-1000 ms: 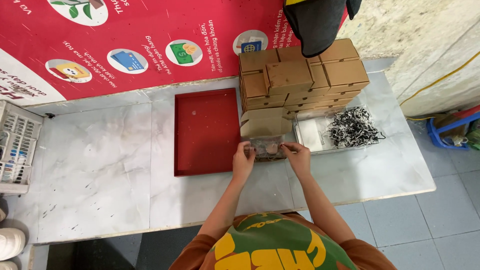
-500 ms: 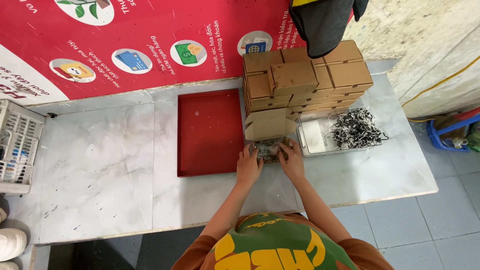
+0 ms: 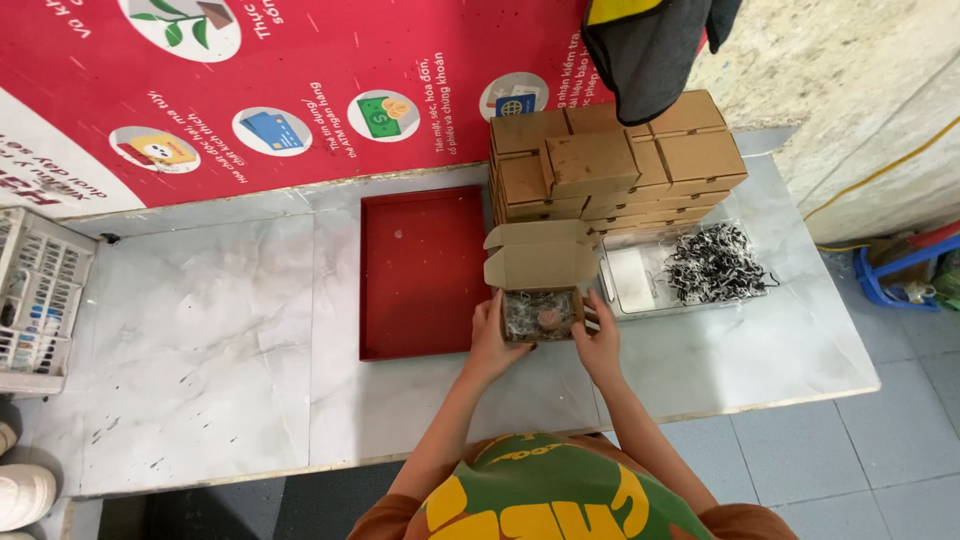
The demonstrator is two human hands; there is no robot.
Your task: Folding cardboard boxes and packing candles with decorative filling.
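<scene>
Cardboard box [image 3: 541, 292] near tabletop front edge, filled, lid open; my left hand [image 3: 492, 340] and right hand [image 3: 603, 345] fingers grip its sides. Closing left, I judge.

We see a pale marble table [image 3: 200, 340] bearing a red tray [image 3: 420, 270], an open cardboard box [image 3: 538, 300], stacked brown boxes [image 3: 620, 160], and a clear tray [image 3: 640, 280] of shredded paper [image 3: 715, 265].

A red tray [image 3: 420, 300] is being kept on the marble table [image 3: 200, 340], closed cardboard boxes [image 3: 620, 160] are being stacked behind, and a white basket [image 3: 35, 300] is being left at the edge.
</scene>
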